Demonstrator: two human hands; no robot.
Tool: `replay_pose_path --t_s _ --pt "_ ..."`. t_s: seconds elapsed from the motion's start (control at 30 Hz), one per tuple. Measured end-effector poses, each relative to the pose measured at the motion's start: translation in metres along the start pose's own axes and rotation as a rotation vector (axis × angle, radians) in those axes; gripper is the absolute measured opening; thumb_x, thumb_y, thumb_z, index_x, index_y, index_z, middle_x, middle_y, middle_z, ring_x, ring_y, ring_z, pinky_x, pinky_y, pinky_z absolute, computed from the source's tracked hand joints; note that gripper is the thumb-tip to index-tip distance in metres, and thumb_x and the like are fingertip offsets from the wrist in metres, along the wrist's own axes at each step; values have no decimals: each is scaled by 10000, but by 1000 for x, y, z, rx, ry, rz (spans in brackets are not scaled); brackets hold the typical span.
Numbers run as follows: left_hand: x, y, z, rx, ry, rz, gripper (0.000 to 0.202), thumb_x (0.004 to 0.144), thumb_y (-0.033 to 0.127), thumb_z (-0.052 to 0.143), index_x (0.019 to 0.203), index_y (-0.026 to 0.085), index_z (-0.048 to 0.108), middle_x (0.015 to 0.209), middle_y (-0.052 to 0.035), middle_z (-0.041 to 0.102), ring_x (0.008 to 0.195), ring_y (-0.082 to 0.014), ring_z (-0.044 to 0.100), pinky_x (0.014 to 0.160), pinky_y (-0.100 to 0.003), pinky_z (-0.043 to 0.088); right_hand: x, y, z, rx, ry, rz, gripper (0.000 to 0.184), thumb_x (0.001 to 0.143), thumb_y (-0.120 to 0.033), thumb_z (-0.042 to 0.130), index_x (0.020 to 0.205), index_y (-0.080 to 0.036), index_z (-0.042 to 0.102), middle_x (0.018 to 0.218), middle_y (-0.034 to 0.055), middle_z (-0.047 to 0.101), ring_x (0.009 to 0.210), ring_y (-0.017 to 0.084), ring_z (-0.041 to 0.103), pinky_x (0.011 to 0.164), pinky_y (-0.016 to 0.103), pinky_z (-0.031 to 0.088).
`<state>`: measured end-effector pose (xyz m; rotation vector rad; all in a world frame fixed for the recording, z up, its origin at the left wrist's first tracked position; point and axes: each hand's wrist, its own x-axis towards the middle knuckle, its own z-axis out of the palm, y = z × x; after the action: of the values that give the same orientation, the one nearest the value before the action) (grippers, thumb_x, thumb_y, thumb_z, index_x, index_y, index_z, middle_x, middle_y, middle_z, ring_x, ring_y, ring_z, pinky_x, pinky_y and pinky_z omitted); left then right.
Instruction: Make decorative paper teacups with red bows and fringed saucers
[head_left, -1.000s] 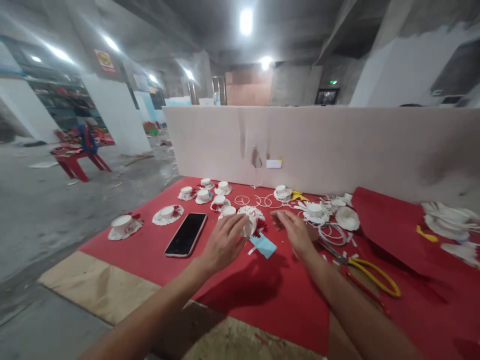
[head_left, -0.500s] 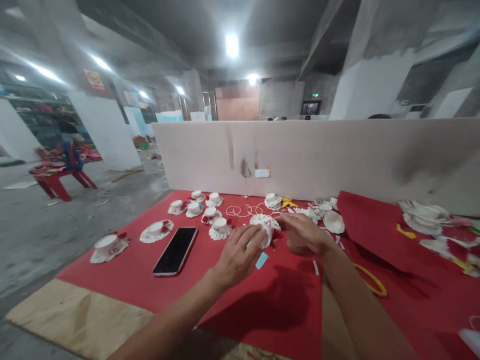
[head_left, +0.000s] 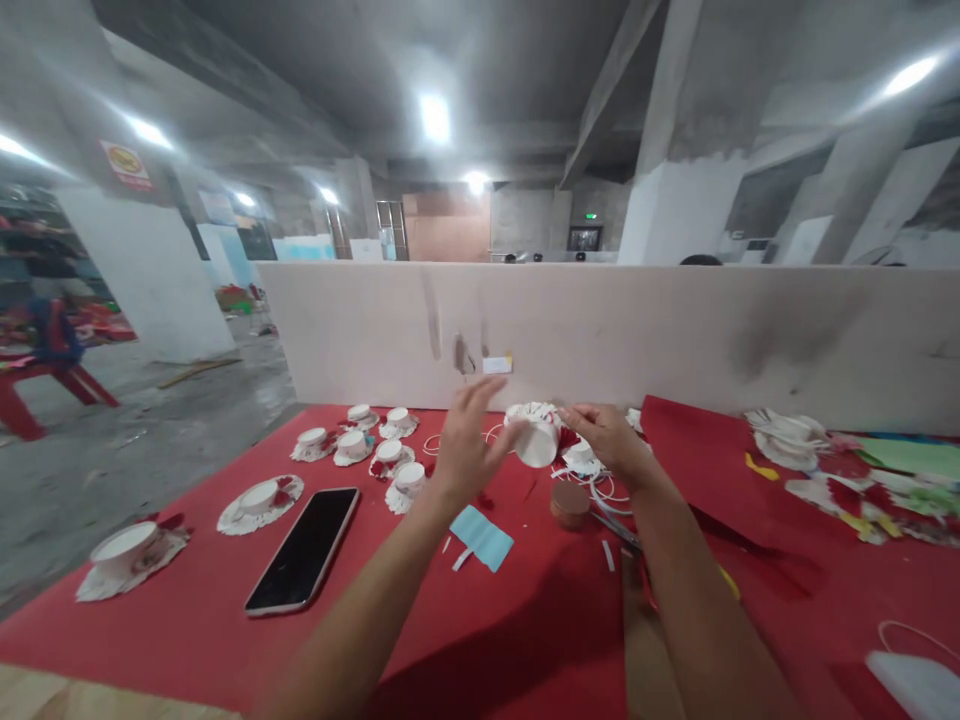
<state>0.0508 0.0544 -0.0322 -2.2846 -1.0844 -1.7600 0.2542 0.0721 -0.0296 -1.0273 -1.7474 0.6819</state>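
Observation:
A white paper cup with a frilled, cut brim (head_left: pixel 537 443) is tipped over the red surface, its round base facing me. My right hand (head_left: pixel 609 437) pinches its brim from the right. On the other side, my left hand (head_left: pixel 474 440) is raised with fingers apart, the thumb close to the cup; whether it touches is unclear. Below them lie a light blue strip (head_left: pixel 482 538) and a small round brown tub (head_left: pixel 570 505). Partly hidden by my right forearm is a pair of scissors (head_left: pixel 616 528).
Several similar frilled cups (head_left: pixel 259 497) with red bows stand at the left, around a phone (head_left: pixel 303 550). White rings (head_left: pixel 609 490) lie behind the tub. A pale board (head_left: pixel 360 335) closes the back. Red sheet (head_left: pixel 705 470) and more frilled pieces (head_left: pixel 787 438) are at the right.
My left hand has lifted off the cup and opened. The cup has turned so its base faces me. The blue strip is now more exposed, and the view has shifted right.

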Motion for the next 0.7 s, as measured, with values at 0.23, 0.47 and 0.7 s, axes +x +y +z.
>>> replay_pose_path --t_s 0.23,0.47,0.7 --pt "42 -31 21 -754 -206 -552 343 773 455 588 903 143 644 865 -74 651 815 -174 588 717 -292 451 9 -10 0 76 62 -31 363 812 -484 524 735 -147 637 657 -1 565 595 131 477 550 244 379" --pt "31 -30 43 -973 -405 -623 266 737 395 653 712 135 606 610 14 538 529 -66 437 526 -204 325 14 -5 -1 -1 43 -11 371 798 -499 542 682 -163 647 624 0 581 606 154 510 567 260 395" --pt "35 -24 44 -896 -417 -604 264 716 396 660 698 137 612 602 -1 566 535 -83 462 534 -219 331 11 -4 -5 109 29 63 339 783 -484 584 811 -164 691 659 20 612 598 144 518 533 252 409"
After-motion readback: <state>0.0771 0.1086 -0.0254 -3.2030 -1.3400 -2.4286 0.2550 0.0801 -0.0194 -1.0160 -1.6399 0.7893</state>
